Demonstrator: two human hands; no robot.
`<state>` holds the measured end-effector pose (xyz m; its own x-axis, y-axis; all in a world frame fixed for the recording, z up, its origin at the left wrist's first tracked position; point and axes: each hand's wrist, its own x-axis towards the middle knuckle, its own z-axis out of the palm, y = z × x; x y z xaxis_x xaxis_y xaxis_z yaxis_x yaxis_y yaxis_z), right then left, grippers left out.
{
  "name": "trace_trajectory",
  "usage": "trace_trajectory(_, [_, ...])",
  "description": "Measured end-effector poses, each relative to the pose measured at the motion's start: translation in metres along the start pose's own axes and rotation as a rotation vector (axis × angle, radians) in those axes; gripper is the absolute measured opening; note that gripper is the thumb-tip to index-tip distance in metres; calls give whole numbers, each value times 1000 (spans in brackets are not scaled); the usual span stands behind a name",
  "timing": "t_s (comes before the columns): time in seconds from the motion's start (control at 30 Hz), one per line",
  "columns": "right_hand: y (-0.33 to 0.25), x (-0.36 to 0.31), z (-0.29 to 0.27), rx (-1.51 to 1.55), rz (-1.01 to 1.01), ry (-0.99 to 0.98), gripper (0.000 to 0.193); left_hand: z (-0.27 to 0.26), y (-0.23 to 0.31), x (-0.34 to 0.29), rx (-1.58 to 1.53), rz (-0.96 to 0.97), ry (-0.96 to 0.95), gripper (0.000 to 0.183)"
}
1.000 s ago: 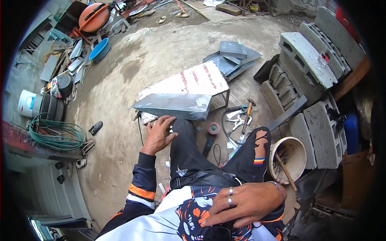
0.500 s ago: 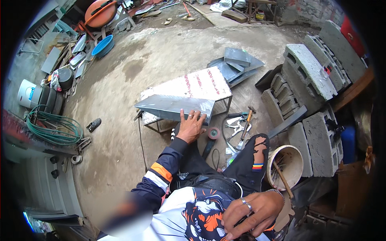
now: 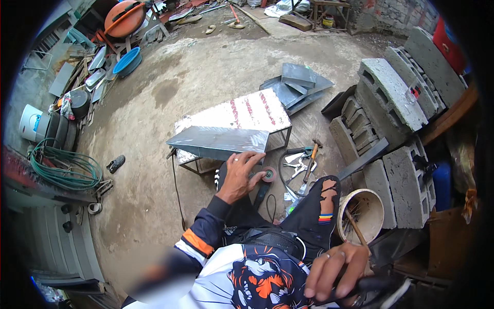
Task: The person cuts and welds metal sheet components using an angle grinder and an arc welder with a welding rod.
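Observation:
A long, tapering grey sheet-metal piece [image 3: 221, 140] lies across a white-topped low stand [image 3: 206, 116] in front of my knees. At its near right edge is my left hand [image 3: 240, 175], thumb and fingers apart, fingertips at the metal's rim; whether they press on it I cannot tell. My right hand [image 3: 337, 270] is raised close at the lower right with its fingers curled. Something dark shows below those fingers, too cut off to name. An angle grinder [image 3: 268, 175] with a round disc rests on the ground just right of my left hand.
A hammer [image 3: 312, 162], white locking pliers [image 3: 294, 170] and cords lie right of the stand. More sheet-metal pieces [image 3: 298, 77] are stacked beyond. Concrete blocks [image 3: 393, 92] and a bucket [image 3: 355, 198] with a wooden handle stand right. A green hose [image 3: 67, 170] is coiled left.
My left hand has slid back from the metal's top to its near edge. The right hand has moved right, away from my chest. The whole view has shifted slightly.

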<state>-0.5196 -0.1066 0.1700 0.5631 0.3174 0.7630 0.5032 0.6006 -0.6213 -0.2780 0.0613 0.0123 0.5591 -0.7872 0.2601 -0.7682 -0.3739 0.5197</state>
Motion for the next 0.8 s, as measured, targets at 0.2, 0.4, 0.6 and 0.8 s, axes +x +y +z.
trace_trajectory(0.2, [62, -54, -10, 652, 5, 717, 70, -22, 44, -28, -520, -118, 61, 41])
trace_trajectory(0.4, [121, -81, -27, 728, 451, 939, 75, -27, 86, -33, -1025, -137, 143, 44])
trace_trajectory(0.6, [107, -92, -22, 741, 748, 829, 62, -58, 72, -21, -257, 464, -182, 55])
trace_trajectory(0.8, [105, -126, -31, 144, 790, 977, 65, -47, 70, -41, -218, 248, -206, 33])
